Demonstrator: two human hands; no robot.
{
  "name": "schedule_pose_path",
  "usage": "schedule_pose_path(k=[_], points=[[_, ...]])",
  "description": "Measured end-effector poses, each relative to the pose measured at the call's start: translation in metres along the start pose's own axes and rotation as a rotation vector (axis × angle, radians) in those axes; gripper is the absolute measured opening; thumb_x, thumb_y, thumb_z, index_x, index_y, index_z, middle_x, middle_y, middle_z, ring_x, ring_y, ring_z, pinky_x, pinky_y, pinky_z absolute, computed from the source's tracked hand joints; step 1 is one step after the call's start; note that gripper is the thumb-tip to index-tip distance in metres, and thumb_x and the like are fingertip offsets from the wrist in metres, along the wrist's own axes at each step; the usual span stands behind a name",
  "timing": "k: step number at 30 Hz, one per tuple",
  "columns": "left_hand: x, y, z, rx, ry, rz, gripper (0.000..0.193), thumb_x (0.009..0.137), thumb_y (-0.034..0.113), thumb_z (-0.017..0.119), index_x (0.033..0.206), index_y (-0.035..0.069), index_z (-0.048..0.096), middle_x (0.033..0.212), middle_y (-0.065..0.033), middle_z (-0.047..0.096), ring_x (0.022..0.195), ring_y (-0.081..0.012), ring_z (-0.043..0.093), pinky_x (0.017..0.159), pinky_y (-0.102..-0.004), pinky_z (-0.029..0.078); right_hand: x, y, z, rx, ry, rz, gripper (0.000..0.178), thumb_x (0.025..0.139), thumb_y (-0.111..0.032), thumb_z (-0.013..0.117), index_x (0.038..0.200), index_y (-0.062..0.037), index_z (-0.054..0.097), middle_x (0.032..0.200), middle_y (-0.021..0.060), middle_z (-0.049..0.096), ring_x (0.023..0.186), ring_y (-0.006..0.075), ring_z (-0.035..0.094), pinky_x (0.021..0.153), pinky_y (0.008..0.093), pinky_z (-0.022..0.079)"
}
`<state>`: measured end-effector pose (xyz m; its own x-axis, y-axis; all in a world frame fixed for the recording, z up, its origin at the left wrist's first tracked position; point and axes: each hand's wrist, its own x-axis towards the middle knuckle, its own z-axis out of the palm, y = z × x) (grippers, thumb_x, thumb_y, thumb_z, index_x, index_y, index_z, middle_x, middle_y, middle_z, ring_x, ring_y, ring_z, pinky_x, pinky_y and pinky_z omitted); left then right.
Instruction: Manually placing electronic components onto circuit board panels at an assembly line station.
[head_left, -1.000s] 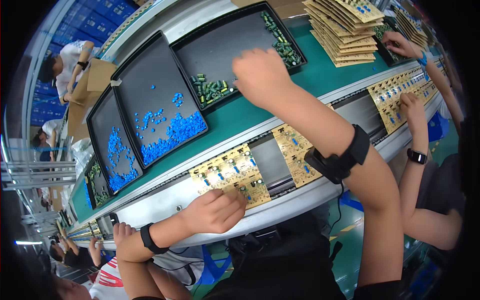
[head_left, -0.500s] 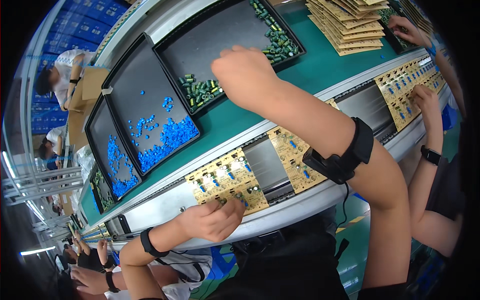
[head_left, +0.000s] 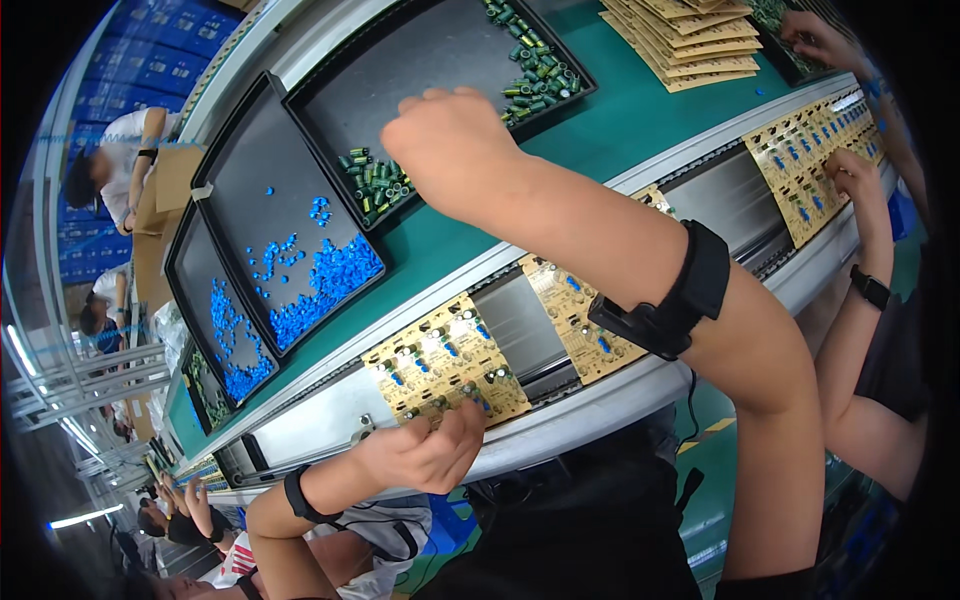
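Observation:
My left hand [head_left: 422, 456] is at the near edge of a tan circuit board [head_left: 430, 358], fingers curled in over its lower row of parts. Blue discs and dark green cylindrical capacitors stand on that board. Whatever sits between those fingertips is too small to make out. My right hand [head_left: 452, 150] reaches over a black tray [head_left: 400, 70] of green capacitors [head_left: 376, 186], knuckles up and fingers bent. Its fingertips are hidden behind the hand, beside the heap at the tray's near left corner.
Left of the capacitor tray, two black trays hold blue disc components [head_left: 340, 270]. Another board [head_left: 575, 310] lies on the conveyor [head_left: 535, 340] under my right forearm. Farther right, a co-worker's hand [head_left: 858, 190] is at a third board [head_left: 800, 165]. Stacked boards [head_left: 690, 45] stand at the back.
My right hand has moved slightly left over the capacitor tray. The left hand stays at the same board, its fingers a little shifted. The whole view has shifted slightly.

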<state>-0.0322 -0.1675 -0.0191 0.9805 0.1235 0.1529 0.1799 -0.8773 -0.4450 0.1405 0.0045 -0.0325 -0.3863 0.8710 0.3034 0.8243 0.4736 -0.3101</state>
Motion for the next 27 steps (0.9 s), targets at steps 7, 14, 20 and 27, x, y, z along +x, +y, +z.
schedule_pose_path(k=[7, 14, 20, 27], points=[[-0.005, 0.003, -0.002, 0.011, -0.012, -0.01, 0.011, 0.075, 0.016, 0.058, 0.078, 0.011, 0.067, 0.086, 0.0013, 0.063, 0.086, -0.0103, 0.049, 0.064, -0.0236, 0.028, -0.002, -0.001, 0.001, 0.014, 0.004, -0.017, 0.013, 0.065, 0.0, 0.063, 0.074, -0.0066, 0.069, 0.086, 0.0109, 0.064, 0.091, 0.0268, 0.061, 0.077, 0.0386, 0.048], [-0.001, -0.002, -0.004, -0.136, -0.057, -0.083, 0.01, 0.074, 0.013, 0.065, 0.083, 0.008, 0.068, 0.088, 0.0009, 0.063, 0.084, -0.0107, 0.053, 0.062, -0.0242, 0.032, -0.002, -0.002, 0.0, 0.017, 0.0, -0.015, 0.013, 0.065, 0.0, 0.064, 0.075, -0.0061, 0.069, 0.087, 0.0113, 0.064, 0.09, 0.0269, 0.061, 0.077, 0.0388, 0.048], [-0.001, -0.006, -0.004, -0.371, -0.074, -0.23, 0.021, 0.067, 0.01, 0.067, 0.087, 0.005, 0.068, 0.094, 0.0006, 0.063, 0.084, -0.0121, 0.054, 0.063, -0.0239, 0.034, -0.003, 0.003, 0.001, -0.006, 0.044, -0.067, 0.011, 0.066, -0.001, 0.063, 0.074, -0.0068, 0.068, 0.084, 0.0112, 0.063, 0.087, 0.0265, 0.06, 0.076, 0.0398, 0.045], [-0.002, 0.001, -0.006, -0.585, -0.074, -0.541, 0.031, 0.056, 0.015, 0.072, 0.087, 0.013, 0.072, 0.087, 0.0027, 0.06, 0.076, -0.0172, 0.05, 0.068, -0.0306, 0.036, -0.003, 0.004, -0.014, 0.205, 0.237, -0.023, 0.005, 0.074, -0.009, 0.061, 0.079, -0.0077, 0.06, 0.072, 0.0075, 0.063, 0.073, 0.0272, 0.062, 0.065, 0.0398, 0.046]])
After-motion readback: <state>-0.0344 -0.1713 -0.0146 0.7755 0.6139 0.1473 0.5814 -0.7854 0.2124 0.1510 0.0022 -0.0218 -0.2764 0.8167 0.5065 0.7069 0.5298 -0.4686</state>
